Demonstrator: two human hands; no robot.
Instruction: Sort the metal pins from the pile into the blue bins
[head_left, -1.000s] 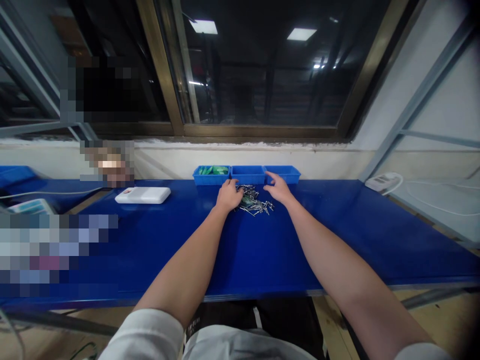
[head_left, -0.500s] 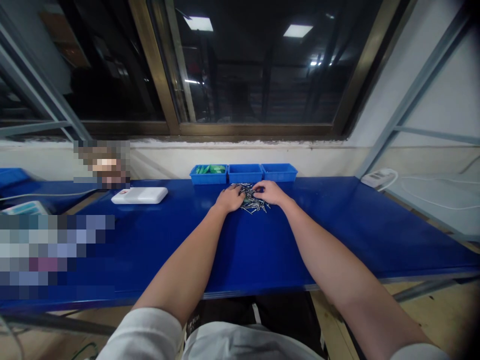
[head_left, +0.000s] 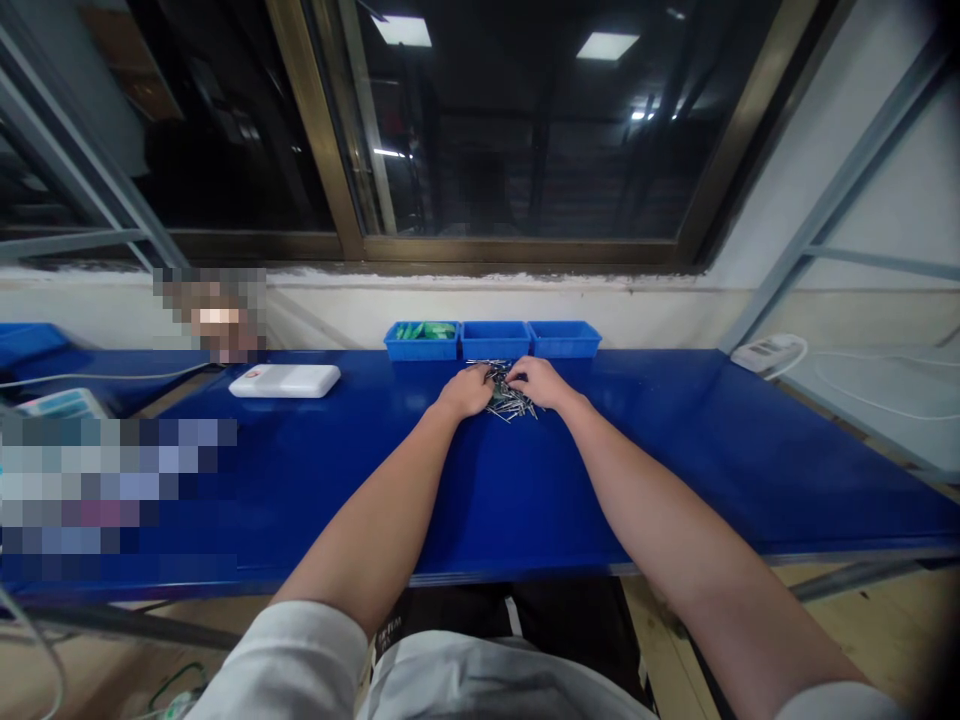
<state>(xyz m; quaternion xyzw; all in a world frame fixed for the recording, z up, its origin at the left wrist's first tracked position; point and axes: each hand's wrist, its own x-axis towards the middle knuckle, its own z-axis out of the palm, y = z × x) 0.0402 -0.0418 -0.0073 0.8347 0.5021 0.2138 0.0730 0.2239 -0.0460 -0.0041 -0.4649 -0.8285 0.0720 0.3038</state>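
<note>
A loose heap of thin, shiny metal pins, like nails or rivets, lies on the blue table, with something greenish among them. At the heap's left side, my left hand is curled with its fingertips in the pins; whatever it grips is hidden. From the right, my right hand reaches over the heap with thumb and forefinger pinched together. What sits in that pinch is too small to make out. A few pins lie beyond the hands, near the bins.
Behind the heap stand three joined blue bins; the left bin holds green packets, while the middle bin and right bin show nothing inside. A white box-shaped device lies left. A power strip is far right. Another person, blurred, is at left.
My left hand's fingers have drawn in from being spread over the pins to a more curled shape. My right hand stays pinched in nearly the same place. The view has shifted slightly.
</note>
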